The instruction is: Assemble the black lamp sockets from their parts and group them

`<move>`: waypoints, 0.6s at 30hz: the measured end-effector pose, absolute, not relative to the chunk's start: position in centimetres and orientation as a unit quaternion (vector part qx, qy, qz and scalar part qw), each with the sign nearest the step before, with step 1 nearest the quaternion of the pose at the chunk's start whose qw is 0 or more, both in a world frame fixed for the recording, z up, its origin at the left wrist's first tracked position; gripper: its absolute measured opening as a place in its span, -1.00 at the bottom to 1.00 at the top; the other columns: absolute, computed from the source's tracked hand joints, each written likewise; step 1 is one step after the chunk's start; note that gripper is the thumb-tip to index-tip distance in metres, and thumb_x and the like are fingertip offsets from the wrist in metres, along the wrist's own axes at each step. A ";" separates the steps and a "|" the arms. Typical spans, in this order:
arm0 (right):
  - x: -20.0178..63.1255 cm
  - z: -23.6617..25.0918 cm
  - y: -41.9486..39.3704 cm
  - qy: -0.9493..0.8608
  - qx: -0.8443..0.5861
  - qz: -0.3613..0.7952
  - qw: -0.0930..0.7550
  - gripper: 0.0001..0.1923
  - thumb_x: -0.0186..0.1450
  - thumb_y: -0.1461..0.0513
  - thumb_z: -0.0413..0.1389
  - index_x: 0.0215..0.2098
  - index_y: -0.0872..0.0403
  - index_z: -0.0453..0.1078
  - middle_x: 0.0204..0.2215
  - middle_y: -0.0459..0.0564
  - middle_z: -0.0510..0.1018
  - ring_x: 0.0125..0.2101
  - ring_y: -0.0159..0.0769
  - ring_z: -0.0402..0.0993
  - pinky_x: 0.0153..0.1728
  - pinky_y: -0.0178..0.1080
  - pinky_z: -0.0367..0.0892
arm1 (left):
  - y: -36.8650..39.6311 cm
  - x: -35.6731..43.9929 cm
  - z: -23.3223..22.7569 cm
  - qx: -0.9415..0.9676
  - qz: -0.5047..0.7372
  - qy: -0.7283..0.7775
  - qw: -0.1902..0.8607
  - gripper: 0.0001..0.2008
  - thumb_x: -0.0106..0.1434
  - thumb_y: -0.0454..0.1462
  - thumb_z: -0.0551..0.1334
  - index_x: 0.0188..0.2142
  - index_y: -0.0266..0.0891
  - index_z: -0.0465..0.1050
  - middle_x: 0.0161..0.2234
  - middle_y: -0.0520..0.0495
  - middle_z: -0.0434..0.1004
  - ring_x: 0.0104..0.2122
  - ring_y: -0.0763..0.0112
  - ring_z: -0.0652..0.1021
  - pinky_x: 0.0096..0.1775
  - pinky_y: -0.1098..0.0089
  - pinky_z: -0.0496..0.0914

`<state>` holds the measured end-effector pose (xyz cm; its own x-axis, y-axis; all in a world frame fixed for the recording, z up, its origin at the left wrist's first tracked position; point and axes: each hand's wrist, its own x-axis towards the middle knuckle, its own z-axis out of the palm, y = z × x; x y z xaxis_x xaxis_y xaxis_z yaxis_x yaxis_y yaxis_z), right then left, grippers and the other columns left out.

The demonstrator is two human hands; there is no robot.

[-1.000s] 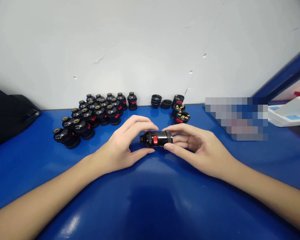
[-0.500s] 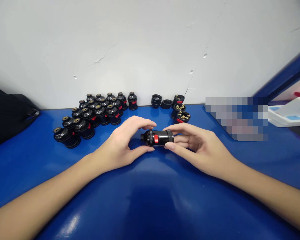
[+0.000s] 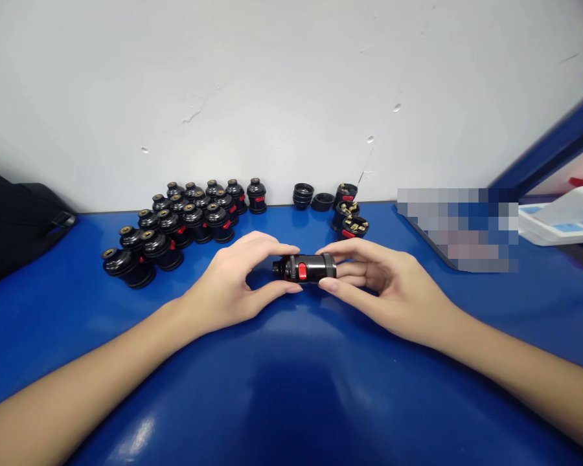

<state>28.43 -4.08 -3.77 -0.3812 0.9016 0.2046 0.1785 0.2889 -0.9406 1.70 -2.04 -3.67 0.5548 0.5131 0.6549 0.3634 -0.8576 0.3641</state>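
A dark bag (image 3: 14,223) is noted at the far left edge of the blue bench (image 3: 291,388). To its right, near the wall, a cluster of assembled black sockets (image 3: 184,220) stands upright; roughly sixteen are counted, though overlap prevents an exact tally.

At centre, one black socket with a red switch (image 3: 305,268) is held just above the bench. Its long axis lies horizontal, running left to right. The left hand (image 3: 230,285) is closed on its narrow left end, thumb below and fingers above. The right hand (image 3: 383,285) is closed on its ribbed right end in like manner. The socket lies between the two grips, equally near to both.

Farther back, right of centre, about five loose parts (image 3: 337,207) are counted: two black rings and three open bodies showing brass. At far right a white and blue tray (image 3: 558,220) is seen.
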 end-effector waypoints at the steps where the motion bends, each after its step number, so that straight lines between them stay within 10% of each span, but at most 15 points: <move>1: 28.4 -3.8 -4.1 -0.696 -0.386 0.454 0.400 -0.61 0.35 0.05 0.42 0.03 0.03 0.51 -0.15 0.08 0.81 -0.19 -0.10 0.82 -0.10 -0.18 0.72 | -2.1 1.7 -3.6 0.876 0.404 0.249 0.091 -0.60 0.35 -0.21 0.50 0.12 -0.22 0.54 -0.07 -0.18 0.70 -0.07 0.24 0.67 0.03 0.22 0.59; 18: 28.2 -3.7 -4.1 -0.672 -0.389 0.488 0.397 -0.60 0.35 0.00 0.40 0.00 0.02 0.49 -0.25 0.08 0.80 -0.21 -0.04 0.81 -0.20 -0.15 0.69 | -2.1 1.8 -3.5 0.882 0.404 0.236 0.063 -0.59 0.34 -0.21 0.51 0.12 -0.24 0.54 -0.07 -0.19 0.73 -0.07 0.23 0.69 0.04 0.20 0.61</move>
